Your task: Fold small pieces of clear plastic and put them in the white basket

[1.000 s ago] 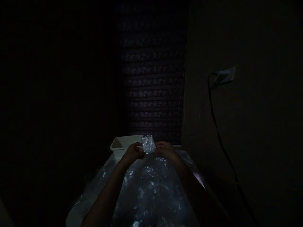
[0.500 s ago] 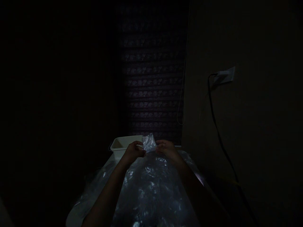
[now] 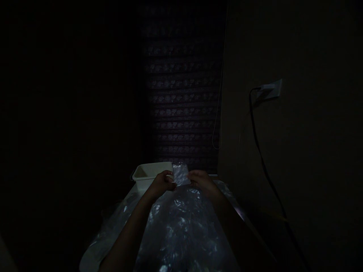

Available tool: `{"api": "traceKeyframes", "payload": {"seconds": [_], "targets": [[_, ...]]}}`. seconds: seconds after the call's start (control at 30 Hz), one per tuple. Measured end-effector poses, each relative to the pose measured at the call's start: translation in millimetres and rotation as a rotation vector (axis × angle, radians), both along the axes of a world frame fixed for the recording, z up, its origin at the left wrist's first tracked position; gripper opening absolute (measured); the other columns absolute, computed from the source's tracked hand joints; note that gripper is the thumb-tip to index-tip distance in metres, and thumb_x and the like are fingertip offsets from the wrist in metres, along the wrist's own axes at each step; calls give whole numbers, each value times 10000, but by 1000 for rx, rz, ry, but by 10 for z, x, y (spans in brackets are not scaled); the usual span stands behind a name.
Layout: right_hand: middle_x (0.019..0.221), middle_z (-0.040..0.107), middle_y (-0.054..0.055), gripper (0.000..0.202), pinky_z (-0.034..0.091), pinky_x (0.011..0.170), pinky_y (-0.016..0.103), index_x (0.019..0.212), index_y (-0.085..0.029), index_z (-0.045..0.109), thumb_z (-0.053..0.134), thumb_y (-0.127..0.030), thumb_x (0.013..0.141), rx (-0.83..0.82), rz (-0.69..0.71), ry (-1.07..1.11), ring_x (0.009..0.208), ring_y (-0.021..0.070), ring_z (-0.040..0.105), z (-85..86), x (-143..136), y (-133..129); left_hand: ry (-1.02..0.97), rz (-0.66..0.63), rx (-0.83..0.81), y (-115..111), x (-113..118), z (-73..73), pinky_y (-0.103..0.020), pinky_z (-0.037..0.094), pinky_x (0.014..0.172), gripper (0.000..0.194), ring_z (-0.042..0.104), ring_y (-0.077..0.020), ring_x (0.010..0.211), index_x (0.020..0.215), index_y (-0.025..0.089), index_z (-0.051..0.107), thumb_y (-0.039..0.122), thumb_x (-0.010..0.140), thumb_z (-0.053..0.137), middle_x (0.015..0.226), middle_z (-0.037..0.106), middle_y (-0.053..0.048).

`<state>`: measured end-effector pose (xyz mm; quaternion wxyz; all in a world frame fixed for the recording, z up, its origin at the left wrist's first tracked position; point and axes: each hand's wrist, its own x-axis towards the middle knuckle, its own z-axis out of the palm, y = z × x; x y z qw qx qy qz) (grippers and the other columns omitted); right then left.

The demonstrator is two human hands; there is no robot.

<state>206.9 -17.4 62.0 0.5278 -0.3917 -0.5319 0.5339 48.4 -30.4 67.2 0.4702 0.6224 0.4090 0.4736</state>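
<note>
A small, shiny clear plastic packet [image 3: 180, 174] is held up between my two hands, roughly square and crinkled. My left hand [image 3: 162, 184] pinches its left edge, thumb low and fingers above. On the opposite edge, my right hand [image 3: 200, 180] closes its fingers on the plastic. Whether anything is inside the packet is too dark to tell. Beneath my forearms, a large crumpled sheet of clear plastic [image 3: 178, 226] spreads over the table.
Behind my left hand stands a white rectangular tub [image 3: 144, 183]. A patterned blind [image 3: 181, 98] with a hanging cord [image 3: 214, 139] covers the back. At right, a black cable [image 3: 262, 162] runs down from a wall socket [image 3: 273, 90]. The surroundings are very dark.
The packet has flattened from a crumpled, peaked shape into a squarer one and sits slightly lower and to the right. Both hands have shifted slightly with it.
</note>
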Motion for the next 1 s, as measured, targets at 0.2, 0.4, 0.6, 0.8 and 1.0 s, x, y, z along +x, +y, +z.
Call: {"api": "traceKeyframes", "payload": {"seconds": [0.2,0.4,0.6,0.8,1.0], "targets": [[461,468,-37,181,318,434,193,560,-124,537,568,-281,475,23,-5,-43,421,52,415,-18,24,26,88,-27,-107,-34,-21,-14,-234,403,456,374,522,-106,445,808,144,404,203,488,588,490,499,47],[482,492,-23,187,323,438,200,572,-122,542,554,-288,486,37,16,-83,437,67,438,-22,10,38,70,-152,-104,-96,-18,18,-241,403,583,281,528,-140,699,777,130,512,275,540,554,737,570,-50],[473,494,-27,196,321,440,200,579,-129,542,556,-300,485,50,8,-82,430,67,436,11,-3,-16,-137,-34,-95,-45,47,41,-220,391,536,360,523,-107,558,817,93,513,253,504,592,661,571,-56],[449,472,-39,170,290,418,179,549,-129,539,559,-288,493,73,41,-136,399,44,399,-23,19,29,-218,137,-38,34,33,-5,-174,359,459,334,466,-54,457,752,104,509,222,459,619,564,526,6],[454,470,-40,183,278,422,174,546,-130,540,547,-309,508,89,29,-172,416,47,400,-19,17,46,-156,158,-51,45,25,-21,-174,348,446,327,445,-47,434,727,105,506,204,440,626,516,500,28]]}}
